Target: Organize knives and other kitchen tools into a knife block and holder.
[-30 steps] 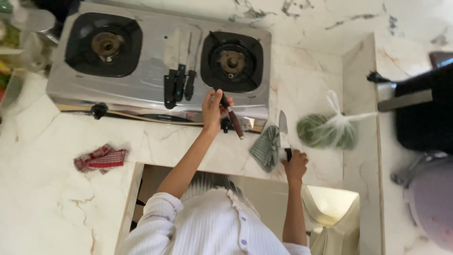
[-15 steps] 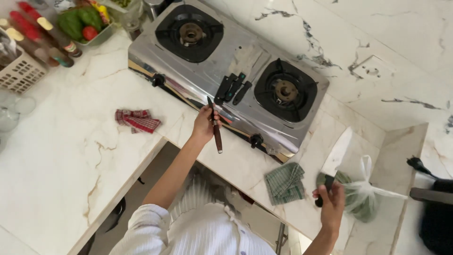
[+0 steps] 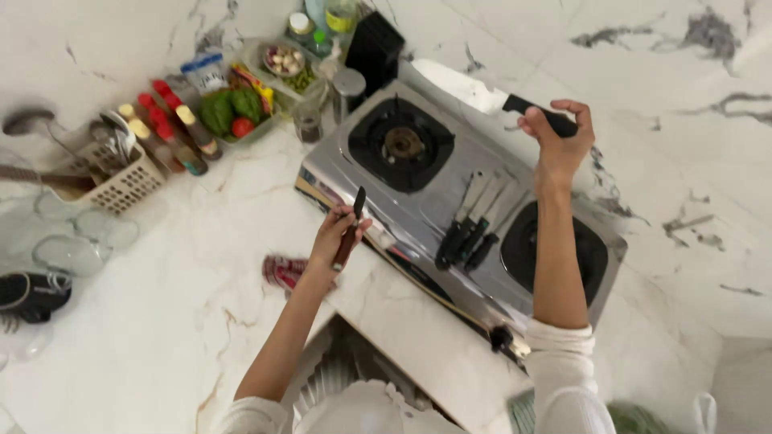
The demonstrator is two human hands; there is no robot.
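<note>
Steel shows broad in the right hand (image 3: 555,133) now: half a second ago this hand was low at the right of the frame by the bagged greens, gripping a black handle, and it has since swung up over the stove (image 3: 450,173) to the upper middle, closed round the handle of a big knife (image 3: 482,95) whose wide blade points to the upper left. The left hand (image 3: 338,241) has barely shifted; it stays wrapped round a brown-handled knife (image 3: 351,231) at the stove's front edge, centre of the frame, blade tip up. Three black-handled knives (image 3: 470,225) lie side by side on the stove between the burners, as before. I judge the big knife is being carried toward the back of the worktop (image 3: 145,321), not laid down yet. At upper left stand bottles (image 3: 173,128) with red and yellow caps, a white-labelled jar (image 3: 205,74), a tray of green and red vegetables (image 3: 233,112), a white basket (image 3: 121,181) and a dark block (image 3: 374,52). A red checked cloth (image 3: 283,272) lies beside the left wrist.
</note>
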